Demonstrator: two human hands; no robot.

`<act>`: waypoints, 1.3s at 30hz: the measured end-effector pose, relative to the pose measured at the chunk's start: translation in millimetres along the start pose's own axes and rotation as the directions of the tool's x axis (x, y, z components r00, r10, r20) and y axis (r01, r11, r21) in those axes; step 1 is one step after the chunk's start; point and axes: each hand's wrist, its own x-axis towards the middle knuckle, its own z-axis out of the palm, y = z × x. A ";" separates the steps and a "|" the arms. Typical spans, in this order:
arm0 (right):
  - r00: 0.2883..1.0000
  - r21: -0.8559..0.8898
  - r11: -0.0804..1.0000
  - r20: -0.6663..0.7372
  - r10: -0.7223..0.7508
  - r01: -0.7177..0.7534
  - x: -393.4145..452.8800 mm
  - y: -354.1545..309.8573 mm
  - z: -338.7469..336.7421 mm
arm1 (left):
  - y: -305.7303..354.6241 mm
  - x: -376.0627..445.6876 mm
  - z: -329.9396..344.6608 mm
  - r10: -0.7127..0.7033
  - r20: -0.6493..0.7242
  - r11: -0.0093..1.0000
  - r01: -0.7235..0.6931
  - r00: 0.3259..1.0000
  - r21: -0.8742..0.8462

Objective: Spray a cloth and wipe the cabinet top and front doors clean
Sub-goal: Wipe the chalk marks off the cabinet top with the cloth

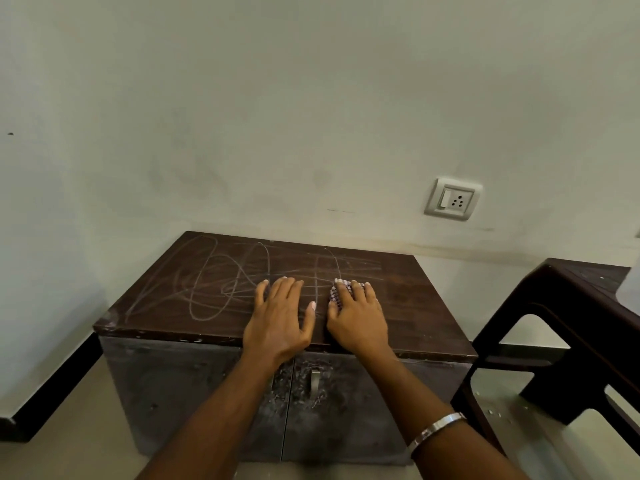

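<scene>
Step in hand: wiping the cabinet top (398,306). Front doors (207,393) not started, by the look of them; both still grimy, worst around the handle (315,382) at the centre seam.

Right hand (356,317): the grip is a flat press, fingers nearly straight and spread over the cloth (333,295). The cloth is bunched small beneath the fingertips, with only its checked edge showing on the thumb side and ahead of the fingers. It isn't really gripping, just pinning the cloth to the top. Can't tell if the cloth is damp.

Left hand (280,317): open, palm down, fingers splayed flat on the top just beside the right hand, holding nothing. Reads as a brace.

Chalky scribble marks (221,285) cover the top to the left of both hands and beyond the fingertips, toward the wall. The patch to the right of the cloth looks cleaner, though the lighting makes that uncertain.

No spray bottle in view.

Next move, my read: sweep the cloth left and forward across the scribbles with firm downward pressure, in overlapping passes. The left hand sits on the dirty area, so it has to lift or shift first. The cloth is wadded small, so coverage per pass is low; opening it out would help. Doors after the top.

Dark stool (554,341) stands to the right, apart from the cabinet and not in the way.
</scene>
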 end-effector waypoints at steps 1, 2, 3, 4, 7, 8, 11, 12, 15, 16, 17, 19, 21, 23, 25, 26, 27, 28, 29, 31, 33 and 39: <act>1.000 0.011 1.000 0.006 -0.003 0.003 0.7 0.9 0.2 | -0.2 0.2 -0.2 0.000 0.000 1.000 0.000 1.000 -0.004; 1.000 0.021 1.000 0.007 -0.003 0.003 0.9 4.2 -1.0 | -0.4 0.3 -0.5 -0.001 0.000 1.000 0.001 1.000 -0.006; 1.000 0.023 1.000 0.001 0.000 0.000 1.0 10.3 -3.2 | -0.8 0.2 -0.5 -0.002 -0.001 1.000 0.002 1.000 -0.010; 1.000 0.016 1.000 -0.010 0.009 -0.009 1.3 18.4 -5.9 | -1.1 0.0 -0.5 -0.002 -0.006 1.000 0.002 1.000 -0.017; 0.995 -0.013 0.996 -0.029 0.093 -0.093 3.6 50.1 -17.4 | -1.3 -0.1 -0.8 0.005 -0.018 0.999 -0.006 1.000 -0.039; 0.992 -0.013 0.992 -0.026 0.125 -0.126 4.2 59.2 -21.0 | -1.1 0.1 -0.9 0.007 -0.016 0.999 -0.007 1.000 -0.035; 0.986 -0.031 0.986 -0.027 0.165 -0.166 7.1 69.0 -23.2 | -0.4 0.4 -0.3 0.001 -0.007 1.000 -0.001 1.000 -0.021; 0.986 -0.042 0.985 -0.033 0.166 -0.167 8.9 66.6 -21.5 | 0.1 0.5 -0.5 0.000 -0.005 1.000 0.000 1.000 -0.019; 0.990 -0.059 0.989 -0.033 0.135 -0.137 16.0 50.8 -14.2 | 1.0 0.2 -0.9 0.000 -0.001 1.000 0.000 1.000 -0.010; 0.993 -0.059 0.992 -0.022 0.112 -0.113 19.1 43.6 -11.2 | 1.1 0.1 -0.8 -0.002 0.001 1.000 0.002 1.000 -0.009; 0.996 -0.056 0.995 -0.012 0.088 -0.088 22.4 35.5 -7.9 | 1.1 0.3 -0.9 -0.006 0.002 1.000 0.006 1.000 -0.009; 0.999 -0.046 0.998 0.004 0.034 -0.034 27.7 18.9 -1.6 | 1.8 0.7 -1.2 -0.013 0.002 1.000 0.013 1.000 -0.007; 1.000 -0.030 0.999 0.010 -0.013 0.013 30.7 7.5 3.7 | 2.2 0.5 -1.7 -0.011 0.004 1.000 0.011 1.000 -0.006; 0.999 -0.010 0.999 0.011 -0.032 0.033 31.4 5.1 4.7 | 2.0 -0.3 -1.4 -0.011 0.001 1.000 0.011 1.000 -0.011; 0.999 0.013 0.999 0.017 -0.033 0.033 31.8 11.1 1.8 | 1.4 -0.6 -1.3 -0.008 -0.004 1.000 0.007 1.000 -0.017; 1.000 0.010 1.000 0.014 -0.026 0.026 32.0 16.3 -0.7 | 1.1 -0.9 -1.7 -0.006 -0.008 1.000 0.006 1.000 -0.019; 1.000 -0.003 1.000 0.008 -0.011 0.011 32.6 23.0 -3.6 | 1.0 -1.1 -2.1 -0.006 -0.009 1.000 0.006 1.000 -0.020; 1.000 -0.017 1.000 0.002 0.014 -0.014 33.6 30.9 -7.3 | 1.1 -1.4 -2.7 -0.005 -0.010 1.000 0.005 1.000 -0.021; 0.999 -0.027 0.999 -0.003 0.042 -0.042 34.9 39.8 -11.2 | 1.0 -1.1 -2.6 -0.003 -0.009 1.000 0.003 1.000 -0.022; 0.995 -0.033 0.995 -0.009 0.096 -0.096 37.0 55.8 -17.8 | 0.4 -0.9 -2.2 -0.004 -0.009 1.000 0.003 1.000 -0.024; 0.990 -0.032 0.990 -0.014 0.139 -0.139 39.6 65.1 -20.3 | 0.7 -0.7 -1.2 -0.005 -0.010 1.000 0.005 1.000 -0.021; 0.986 -0.052 0.984 -0.028 0.167 -0.169 53.9 44.6 -6.6 | 1.1 0.1 0.5 -0.003 -0.022 1.000 0.002 1.000 -0.014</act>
